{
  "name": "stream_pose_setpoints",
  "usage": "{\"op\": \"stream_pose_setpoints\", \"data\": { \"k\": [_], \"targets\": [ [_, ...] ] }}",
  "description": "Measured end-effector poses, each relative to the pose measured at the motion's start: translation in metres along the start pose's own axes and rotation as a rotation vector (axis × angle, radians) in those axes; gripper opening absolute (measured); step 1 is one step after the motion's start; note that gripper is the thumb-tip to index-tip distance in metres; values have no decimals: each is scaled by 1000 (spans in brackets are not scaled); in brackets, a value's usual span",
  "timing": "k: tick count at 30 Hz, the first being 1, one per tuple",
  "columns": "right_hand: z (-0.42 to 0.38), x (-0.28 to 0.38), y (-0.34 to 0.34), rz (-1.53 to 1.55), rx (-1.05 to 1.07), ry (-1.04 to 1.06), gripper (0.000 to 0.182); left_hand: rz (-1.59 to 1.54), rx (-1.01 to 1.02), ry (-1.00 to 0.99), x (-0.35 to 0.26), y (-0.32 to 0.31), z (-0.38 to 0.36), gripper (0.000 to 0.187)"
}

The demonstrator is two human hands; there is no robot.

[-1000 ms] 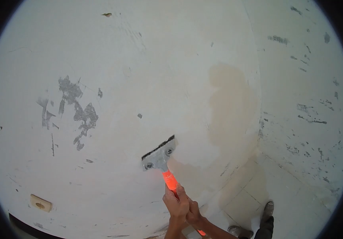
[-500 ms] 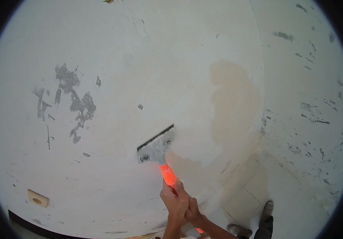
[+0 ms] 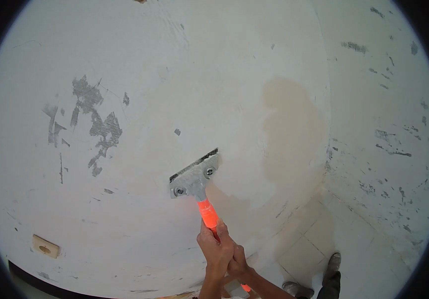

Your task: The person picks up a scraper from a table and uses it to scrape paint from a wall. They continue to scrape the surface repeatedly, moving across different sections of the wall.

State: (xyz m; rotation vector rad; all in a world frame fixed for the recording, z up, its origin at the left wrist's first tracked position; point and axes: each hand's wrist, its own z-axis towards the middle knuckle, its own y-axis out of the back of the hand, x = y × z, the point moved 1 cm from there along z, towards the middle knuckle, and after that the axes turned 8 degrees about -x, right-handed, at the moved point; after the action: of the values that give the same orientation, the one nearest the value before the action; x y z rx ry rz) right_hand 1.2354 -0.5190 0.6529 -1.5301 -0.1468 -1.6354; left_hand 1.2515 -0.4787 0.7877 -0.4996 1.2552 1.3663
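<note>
A white, grey-chipped wall (image 3: 214, 99) stands behind our orange-handled grey metal scraper (image 3: 193, 180); our left hand (image 3: 216, 250) and right hand (image 3: 239, 262) clench its handle (image 3: 208, 213).

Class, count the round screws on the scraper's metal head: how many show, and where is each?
2 on the metal head: one screw at picture left, the other screw at picture right, higher. Any on the underside would be hidden.
</note>
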Motion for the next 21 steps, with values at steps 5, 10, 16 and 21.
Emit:
{"op": "stream_pose_setpoints", "data": {
  "k": [5,10,16,21],
  "targets": [
    [-3,2,0,-50,-33,69,52,18,-2,-50,12,5,-6,25],
    [9,7,1,7,-1,59,52,3,-7,-60,5,0,-1,24],
    [14,17,1,65,13,8,52,11,14,-79,3,-3,1,23],
    [-2,4,6,35,12,0,53,-8,-20,-41,6,-3,-11,23]
  ]
}}
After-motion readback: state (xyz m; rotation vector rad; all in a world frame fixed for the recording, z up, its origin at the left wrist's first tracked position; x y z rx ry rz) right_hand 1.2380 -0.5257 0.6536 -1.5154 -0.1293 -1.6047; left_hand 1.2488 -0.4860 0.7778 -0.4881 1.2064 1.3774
